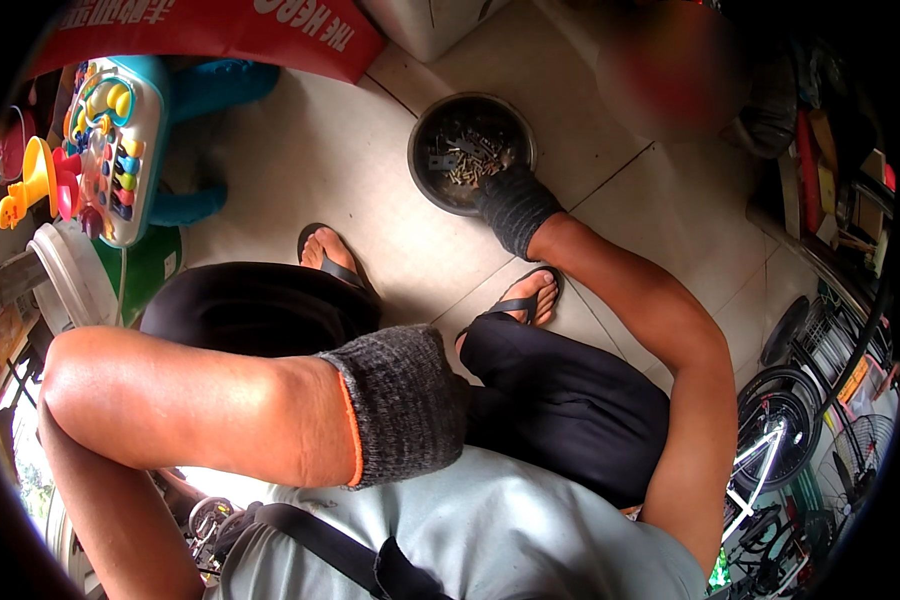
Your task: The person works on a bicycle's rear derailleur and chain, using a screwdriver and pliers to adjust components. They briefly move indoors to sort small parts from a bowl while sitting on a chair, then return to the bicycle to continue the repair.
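My left hand (405, 405), in a dark grey knit glove with orange trim, is held low in front of my body over my dark trousers; its fingers are hidden. My right hand (510, 205), in a similar glove, reaches down into a round metal bowl (418, 150) on the tiled floor, touching or just over a pile of small screws (462, 172) and dark flat metal pieces (445, 160). What its fingers hold, if anything, is hidden. My sandalled feet stand apart on the floor below the bowl.
A colourful toy (110, 150) with teal legs and a red banner (220, 25) are at upper left, a white box (435, 20) at the top. Bicycles (770, 430) and shelving (815, 190) line the right side. A blurred red shape (670, 70) is at upper right.
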